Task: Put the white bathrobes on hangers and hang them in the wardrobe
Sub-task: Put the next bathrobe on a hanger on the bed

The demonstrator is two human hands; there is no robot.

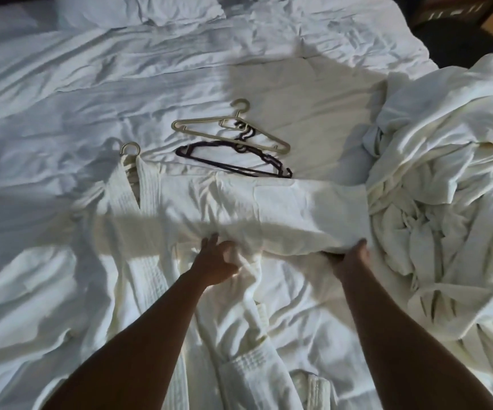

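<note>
On a rumpled white bed, two hands work a white bathrobe.
Left hand and right hand fingers grasp its fabric; spare hangers lie beyond.

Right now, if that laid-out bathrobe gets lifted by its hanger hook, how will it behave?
The bathrobe will likely droop; its fabric is creased and folded. It looks thick, so probably heavy. Both the left hand and right hand grip its fabric.
</note>
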